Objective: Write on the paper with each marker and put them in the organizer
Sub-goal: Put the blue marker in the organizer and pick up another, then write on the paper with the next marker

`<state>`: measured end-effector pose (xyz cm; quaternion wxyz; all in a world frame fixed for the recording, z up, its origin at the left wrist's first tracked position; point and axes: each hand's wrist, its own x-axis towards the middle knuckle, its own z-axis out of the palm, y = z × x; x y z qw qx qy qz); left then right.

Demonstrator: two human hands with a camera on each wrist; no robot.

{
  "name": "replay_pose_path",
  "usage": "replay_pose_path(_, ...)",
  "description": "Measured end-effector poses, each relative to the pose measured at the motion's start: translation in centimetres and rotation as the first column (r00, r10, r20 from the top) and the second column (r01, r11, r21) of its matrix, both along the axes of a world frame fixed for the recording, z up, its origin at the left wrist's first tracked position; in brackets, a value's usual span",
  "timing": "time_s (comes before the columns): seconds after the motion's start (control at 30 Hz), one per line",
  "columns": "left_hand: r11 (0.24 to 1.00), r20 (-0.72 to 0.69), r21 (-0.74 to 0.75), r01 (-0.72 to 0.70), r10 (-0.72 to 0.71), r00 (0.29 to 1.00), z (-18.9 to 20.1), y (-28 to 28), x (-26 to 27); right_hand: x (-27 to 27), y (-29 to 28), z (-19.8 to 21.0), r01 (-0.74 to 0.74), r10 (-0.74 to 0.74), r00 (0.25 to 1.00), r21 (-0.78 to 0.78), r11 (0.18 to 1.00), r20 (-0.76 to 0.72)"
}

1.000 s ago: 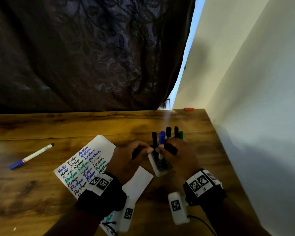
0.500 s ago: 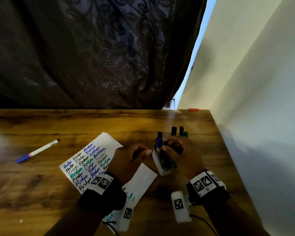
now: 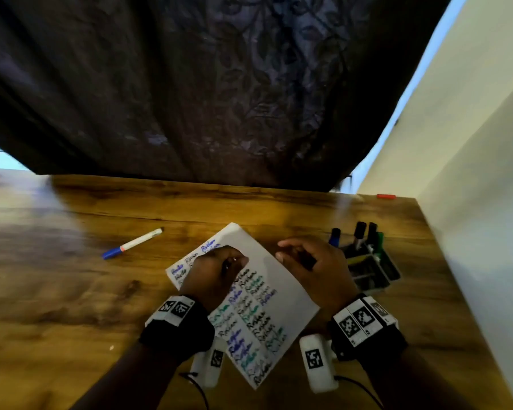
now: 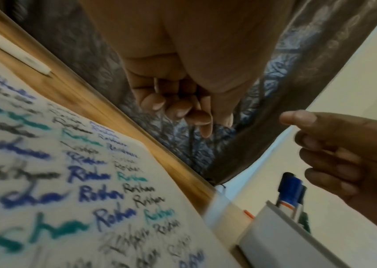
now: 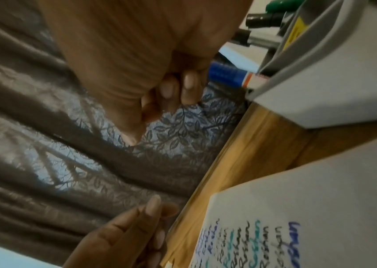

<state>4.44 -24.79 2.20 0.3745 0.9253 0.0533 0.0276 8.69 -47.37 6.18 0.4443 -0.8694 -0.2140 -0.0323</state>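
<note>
The white paper (image 3: 279,297), covered with blue, green and black writing, lies on the wooden table (image 3: 71,291). My left hand (image 3: 234,261) hovers over its upper left part with fingers curled and nothing in them, as the left wrist view shows. My right hand (image 3: 290,253) hangs over the paper's right edge, loosely curled and empty. Just right of it stands the white organizer (image 3: 376,287), untouched, holding a blue marker (image 3: 335,236), black markers (image 3: 359,230) and a green marker (image 3: 379,241). One blue-capped marker (image 3: 132,243) lies loose on the table, far left.
A dark patterned curtain (image 3: 219,99) hangs along the table's far edge. A pale wall (image 3: 471,202) runs close by the organizer on the right. A small red object (image 3: 385,196) sits at the far right corner.
Both hands have let go of the organizer, which now stands to the right of the right hand. The hands have come back over the paper, and the view has swung right.
</note>
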Motion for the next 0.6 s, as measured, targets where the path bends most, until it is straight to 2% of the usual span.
replay_pose_path(0.17, 0.983, -0.040, 0.084, -0.163, 0.166, 0.985, -2.0, 9.0, -0.3, -0.7, 3.6, -1.1, -0.118, 0.118, 0.991, -0.002, 0.993, -0.058)
replay_pose_path(0.33, 0.860, -0.114, 0.417, -0.294, 0.371, 0.922, -3.7, 17.7, -0.3, -1.0, 5.7, -2.1, -0.192, 0.184, 0.972, -0.040, 0.981, -0.143)
replay_pose_path(0.43, 0.804, -0.152, 0.522, -0.285, 0.416, 0.897, -4.1, 20.4, 0.2, -1.3, 5.9, -2.5, -0.169, 0.158, 0.978, -0.072, 0.983, -0.137)
replay_pose_path(0.6, 0.778, -0.299, 0.593, -0.210, 0.454, 0.839, -4.9, 21.8, 0.4, -1.9, 5.7, -2.7, -0.143, 0.131, 0.982, -0.084, 0.986, -0.135)
